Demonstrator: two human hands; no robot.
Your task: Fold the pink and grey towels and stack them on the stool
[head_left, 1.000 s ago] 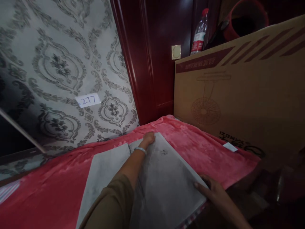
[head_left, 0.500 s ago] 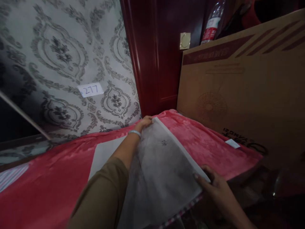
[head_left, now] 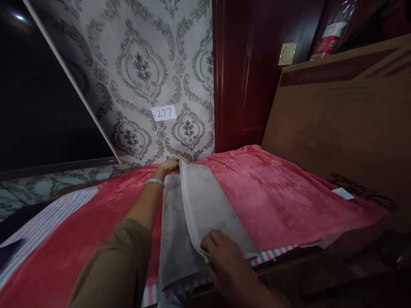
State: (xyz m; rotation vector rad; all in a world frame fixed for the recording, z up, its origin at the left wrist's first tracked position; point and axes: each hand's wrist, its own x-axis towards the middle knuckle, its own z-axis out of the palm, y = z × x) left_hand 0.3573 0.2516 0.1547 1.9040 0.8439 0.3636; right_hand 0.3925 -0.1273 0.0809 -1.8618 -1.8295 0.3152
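Observation:
A grey cloth (head_left: 218, 201) lies on a red-pink blanket (head_left: 269, 201), with its right part folded over leftward. The flap's pale, thick edge runs from the far end toward me, and a darker grey layer (head_left: 178, 235) shows beneath it to the left. At the far end my left hand (head_left: 171, 164), with a light bracelet at its wrist, is closed on the corner of the flap. Nearer to me, my right hand (head_left: 229, 261) grips the flap's near corner; its fingertips curl around the edge and are partly hidden.
A large cardboard box (head_left: 334, 111) stands at the right, with a plastic bottle (head_left: 330, 38) behind its top edge. A dark screen (head_left: 48, 102) is at the left. Patterned wallpaper carries a paper marked 277 (head_left: 164, 113). Striped fabric (head_left: 61, 214) shows under the blanket.
Both hands have carried the cloth's right edge leftward, folding it over the rest. The view has swung left, bringing more of the dark screen into sight.

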